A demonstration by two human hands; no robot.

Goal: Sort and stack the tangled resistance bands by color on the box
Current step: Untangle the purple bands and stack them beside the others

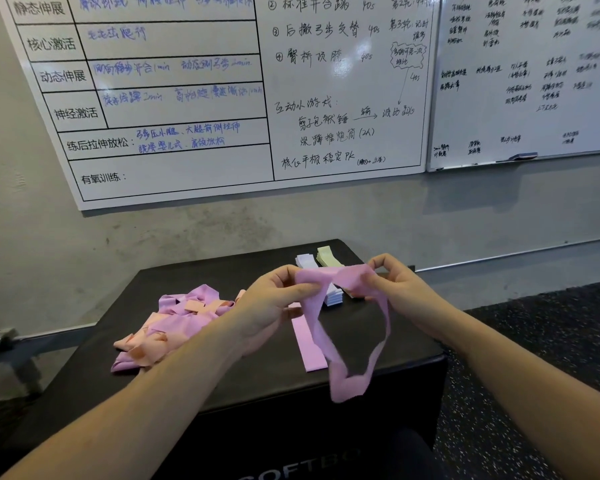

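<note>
Pink band (343,348) up over box (194,393), loop dangling; left hand (274,299) and right hand (392,285) pinching top edge. Looks thin, floppy, stretchy, light. Best hold: both ends, flatten, then lay on pink strip (307,341). Tangled pile (174,320) waiting left.

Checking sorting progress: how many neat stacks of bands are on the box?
4: green stack at the far edge, white stack beside it, pale blue stack behind the held pink band, flat pink stack nearest. Hands may hide more.
</note>
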